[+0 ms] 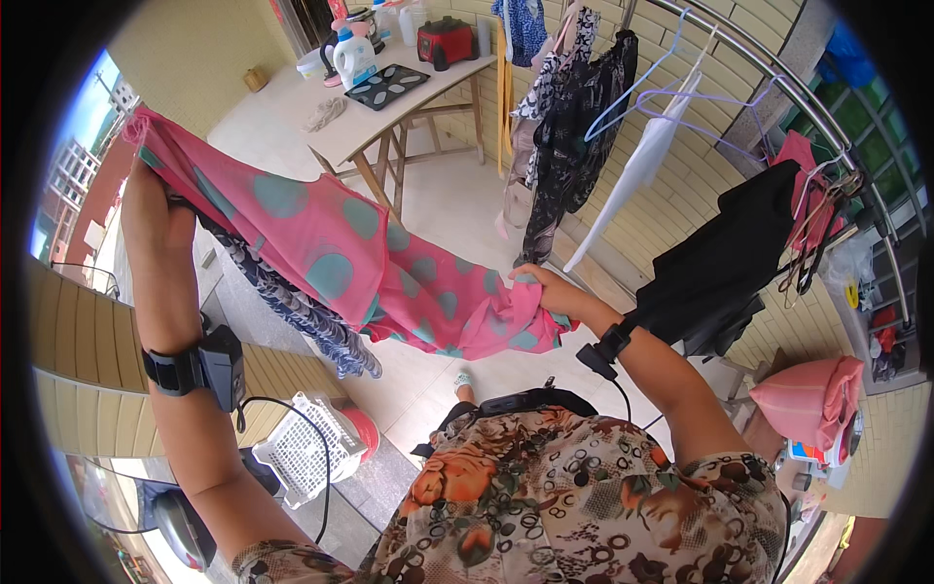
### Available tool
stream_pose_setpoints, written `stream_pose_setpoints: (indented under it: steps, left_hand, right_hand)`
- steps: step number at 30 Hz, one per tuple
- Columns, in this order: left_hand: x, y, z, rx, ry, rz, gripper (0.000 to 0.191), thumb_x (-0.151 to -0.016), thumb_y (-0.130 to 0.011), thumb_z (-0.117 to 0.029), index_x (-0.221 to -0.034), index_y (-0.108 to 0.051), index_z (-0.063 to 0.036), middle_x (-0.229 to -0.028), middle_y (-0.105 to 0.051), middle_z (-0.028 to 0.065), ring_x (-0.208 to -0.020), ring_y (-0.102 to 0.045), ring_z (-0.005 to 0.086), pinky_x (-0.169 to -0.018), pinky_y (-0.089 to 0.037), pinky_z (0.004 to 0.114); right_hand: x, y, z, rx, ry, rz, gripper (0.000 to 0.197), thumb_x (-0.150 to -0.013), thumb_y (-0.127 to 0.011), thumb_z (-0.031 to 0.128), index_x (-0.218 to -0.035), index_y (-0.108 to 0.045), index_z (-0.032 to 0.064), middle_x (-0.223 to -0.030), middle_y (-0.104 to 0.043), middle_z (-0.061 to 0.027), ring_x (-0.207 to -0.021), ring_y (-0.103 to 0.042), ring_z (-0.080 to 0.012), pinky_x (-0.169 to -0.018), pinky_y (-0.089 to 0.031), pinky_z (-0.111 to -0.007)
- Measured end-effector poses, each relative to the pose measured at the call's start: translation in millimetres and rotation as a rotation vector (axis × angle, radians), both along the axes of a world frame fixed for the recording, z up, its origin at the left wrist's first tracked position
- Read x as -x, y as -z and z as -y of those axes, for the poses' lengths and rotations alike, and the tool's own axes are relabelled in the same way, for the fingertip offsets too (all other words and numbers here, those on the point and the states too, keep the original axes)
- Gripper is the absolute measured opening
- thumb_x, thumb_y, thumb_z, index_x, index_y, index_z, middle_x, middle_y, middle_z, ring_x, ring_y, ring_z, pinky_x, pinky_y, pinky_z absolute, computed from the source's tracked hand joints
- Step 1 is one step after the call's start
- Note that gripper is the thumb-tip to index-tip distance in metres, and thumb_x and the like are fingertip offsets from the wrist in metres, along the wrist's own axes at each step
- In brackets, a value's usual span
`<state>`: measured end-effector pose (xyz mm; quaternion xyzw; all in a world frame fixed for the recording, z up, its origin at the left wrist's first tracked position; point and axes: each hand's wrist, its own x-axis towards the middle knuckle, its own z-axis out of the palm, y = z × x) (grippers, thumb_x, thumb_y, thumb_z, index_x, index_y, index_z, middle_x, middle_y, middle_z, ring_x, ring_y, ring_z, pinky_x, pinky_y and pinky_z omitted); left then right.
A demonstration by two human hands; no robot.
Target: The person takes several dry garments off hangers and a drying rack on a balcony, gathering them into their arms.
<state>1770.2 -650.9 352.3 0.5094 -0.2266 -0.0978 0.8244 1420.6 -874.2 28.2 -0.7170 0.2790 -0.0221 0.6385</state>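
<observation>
A pink cloth garment with large grey-green dots (pixel 336 255) stretches slantwise between my two hands. My left hand (pixel 146 175) is raised at the far left and holds its bunched upper end; the cloth hides most of the fingers. My right hand (pixel 554 290) grips the lower end, which is gathered in folds. Behind the pink cloth, a dark blue and white patterned garment (pixel 299 314) hangs down near my left forearm. What holds it up is hidden.
A curved metal clothes rail (pixel 795 80) at right carries a black garment (pixel 719 248), patterned clothes (pixel 576 139) and hangers (pixel 657 95). A table (pixel 350 139) holds a detergent bottle (pixel 354 58) and a black tray (pixel 387 86). A white plastic basket (pixel 310 445) stands lower left.
</observation>
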Motion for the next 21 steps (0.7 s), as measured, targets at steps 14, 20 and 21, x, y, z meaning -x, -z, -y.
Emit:
stream_pose_setpoints:
  steps: [14, 20, 21]
  left_hand:
    - [165.2, 64.7, 20.9, -0.024, 0.556, -0.098, 0.014, -0.090, -0.053, -0.010, -0.097, -0.060, 0.0001, -0.083, -0.063, 0.0024, -0.069, -0.057, 0.0065, -0.065, -0.047, 0.020]
    - [144.3, 85.8, -4.2, -0.078, 0.351, 0.400, 0.078, -0.075, -0.072, -0.033, -0.136, -0.030, -0.0052, -0.119, -0.050, 0.0097, -0.107, -0.049, 0.0168, -0.093, -0.038, 0.030]
    - [147.8, 101.5, -6.0, -0.082, 0.370, 0.404, 0.078, -0.075, -0.072, -0.033, -0.136, -0.030, -0.0052, -0.119, -0.050, 0.0097, -0.107, -0.049, 0.0168, -0.093, -0.038, 0.030]
  right_hand:
    - [-89.1, -182.8, -115.4, 0.349, -0.368, 0.508, 0.062, -0.070, -0.070, 0.020, -0.121, -0.039, 0.0012, -0.109, -0.054, -0.0183, -0.102, -0.053, -0.0289, -0.088, -0.042, -0.036]
    - [-74.8, -194.4, -106.7, -0.181, -0.132, 0.578, 0.021, -0.085, -0.043, -0.001, -0.103, -0.053, 0.0021, -0.082, -0.060, -0.0052, -0.076, -0.058, -0.0105, -0.066, -0.047, -0.024]
    - [-73.0, -201.2, -103.4, -0.182, -0.113, 0.585, 0.021, -0.085, -0.043, -0.001, -0.103, -0.053, 0.0021, -0.082, -0.060, -0.0052, -0.076, -0.058, -0.0105, -0.066, -0.047, -0.024]
